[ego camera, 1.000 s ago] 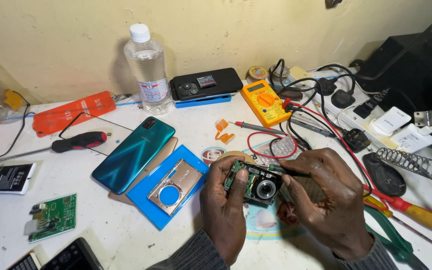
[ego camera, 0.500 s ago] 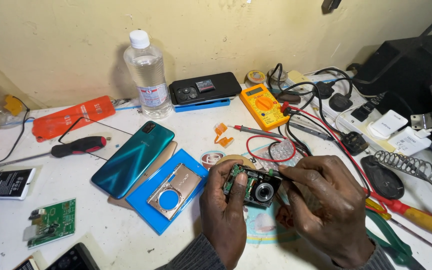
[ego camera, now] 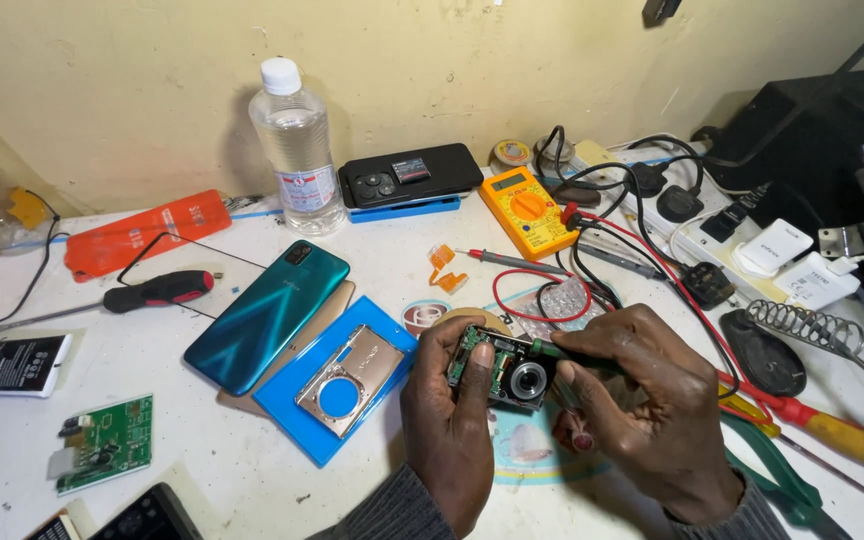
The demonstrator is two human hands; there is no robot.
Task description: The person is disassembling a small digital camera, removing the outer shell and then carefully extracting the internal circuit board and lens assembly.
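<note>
Front cover (ego camera: 349, 380) already off; left hand (ego camera: 449, 430) gripping bare compact camera (ego camera: 505, 369); right hand (ego camera: 652, 410) pinching small screwdriver (ego camera: 552, 350); reassembly undone

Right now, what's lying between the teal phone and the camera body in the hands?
In the head view, a silver camera front cover on a blue sheet lies between the teal phone and the camera body.

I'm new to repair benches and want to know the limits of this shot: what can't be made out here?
All in the head view:
- Small camera: its sides are covered by the left hand and right hand.
- Thin tool in the right hand: its tip on the camera is too small to identify.
- Dark phone: cut off by the bottom edge.
- Soldering iron stand: the iron itself cannot be made out.
</note>
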